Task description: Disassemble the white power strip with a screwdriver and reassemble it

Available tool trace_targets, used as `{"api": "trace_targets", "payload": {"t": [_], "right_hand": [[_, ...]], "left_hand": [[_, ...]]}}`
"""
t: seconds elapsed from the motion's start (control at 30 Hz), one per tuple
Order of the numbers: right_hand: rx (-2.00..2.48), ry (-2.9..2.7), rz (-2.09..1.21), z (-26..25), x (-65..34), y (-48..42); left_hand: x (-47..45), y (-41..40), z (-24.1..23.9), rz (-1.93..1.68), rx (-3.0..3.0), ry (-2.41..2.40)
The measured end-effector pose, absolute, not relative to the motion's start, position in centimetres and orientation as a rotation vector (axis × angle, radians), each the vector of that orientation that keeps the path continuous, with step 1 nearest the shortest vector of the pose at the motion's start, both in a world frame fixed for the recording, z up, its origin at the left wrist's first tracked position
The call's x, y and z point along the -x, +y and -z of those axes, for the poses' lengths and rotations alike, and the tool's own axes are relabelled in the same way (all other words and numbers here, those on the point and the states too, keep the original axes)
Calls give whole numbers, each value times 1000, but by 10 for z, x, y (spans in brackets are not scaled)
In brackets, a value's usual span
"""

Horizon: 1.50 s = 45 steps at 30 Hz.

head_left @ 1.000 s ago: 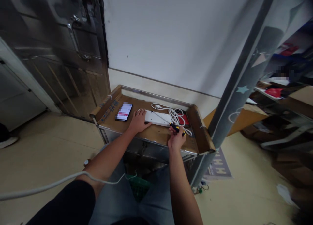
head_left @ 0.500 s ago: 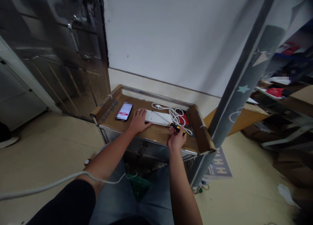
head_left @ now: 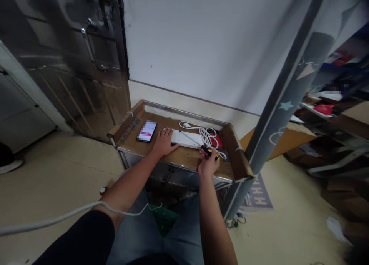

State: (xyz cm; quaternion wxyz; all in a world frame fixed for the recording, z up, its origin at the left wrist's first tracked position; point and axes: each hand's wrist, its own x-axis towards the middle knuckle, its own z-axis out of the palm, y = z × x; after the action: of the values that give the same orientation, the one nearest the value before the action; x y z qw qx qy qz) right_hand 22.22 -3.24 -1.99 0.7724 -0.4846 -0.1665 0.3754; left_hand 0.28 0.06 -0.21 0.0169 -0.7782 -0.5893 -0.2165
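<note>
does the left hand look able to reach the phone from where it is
Likely yes: the left hand rests on the white power strip, just right of the smartphone, with nothing visible between them.

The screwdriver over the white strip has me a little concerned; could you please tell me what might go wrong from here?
The screwdriver, slanted in the right hand, has its tip close to the left hand, so a slip might jab it.
The looped white cord lies right by the handle and could snag it.
The white strip might shift if the left hand, on its left end, eased off.
</note>
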Motion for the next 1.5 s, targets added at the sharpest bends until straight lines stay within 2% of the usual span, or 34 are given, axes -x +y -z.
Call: {"api": "trace_targets", "payload": {"t": [0.9, 1.13, 1.5], "right_hand": [[1086, -512, -716, 27, -227, -31], [1126, -621, -647, -1, -246, -26], [1197, -1107, -682, -67, -249, -3]], "left_hand": [[-12, 6, -14, 418, 2438, -1778], [-12, 6, -13, 425, 2456, -1781], [-9, 6, -8, 556, 2425, -1817]]}}
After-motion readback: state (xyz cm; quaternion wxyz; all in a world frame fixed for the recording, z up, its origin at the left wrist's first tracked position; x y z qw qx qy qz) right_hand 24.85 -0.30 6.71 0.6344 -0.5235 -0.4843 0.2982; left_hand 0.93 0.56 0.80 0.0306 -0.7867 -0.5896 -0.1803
